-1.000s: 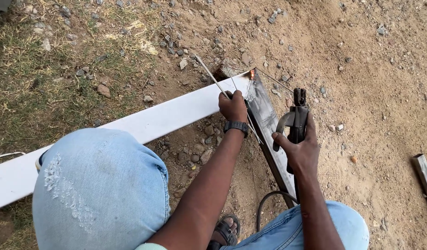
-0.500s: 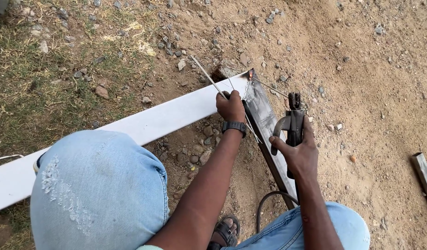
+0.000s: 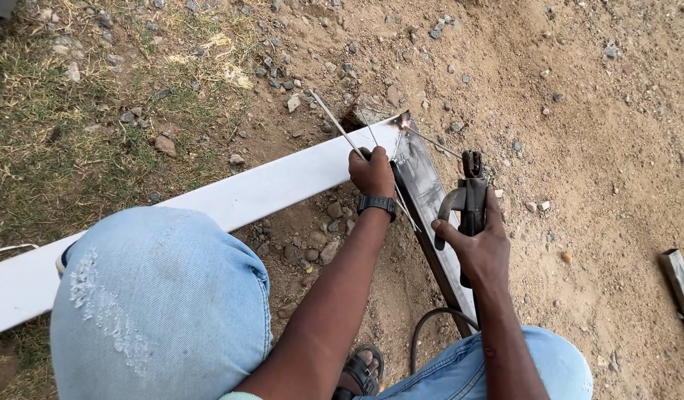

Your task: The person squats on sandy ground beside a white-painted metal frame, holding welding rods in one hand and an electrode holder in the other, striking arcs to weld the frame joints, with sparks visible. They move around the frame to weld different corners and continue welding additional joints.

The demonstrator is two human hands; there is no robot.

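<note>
My left hand (image 3: 372, 172), with a black wristwatch (image 3: 377, 204) on the wrist, grips a couple of thin welding rods (image 3: 334, 122) and rests on the end of a long white metal bar (image 3: 231, 196). My right hand (image 3: 479, 244) is closed on a black electrode holder (image 3: 468, 194). A thin rod (image 3: 431, 139) runs from the holder to the corner (image 3: 403, 121) where the white bar meets a dark grey bar (image 3: 431, 215). A black cable (image 3: 431, 326) loops down near my right knee.
I crouch over sandy, stony ground (image 3: 579, 148). My jeans-clad left knee (image 3: 160, 304) covers part of the white bar. Dry grass (image 3: 60, 111) lies on the left. A sandalled foot (image 3: 360, 370) shows below. Another metal piece (image 3: 679, 285) lies at the right edge.
The electrode holder's rod tip has come closer to the corner joint. My left hand has stayed on the white bar's end with its rods.
</note>
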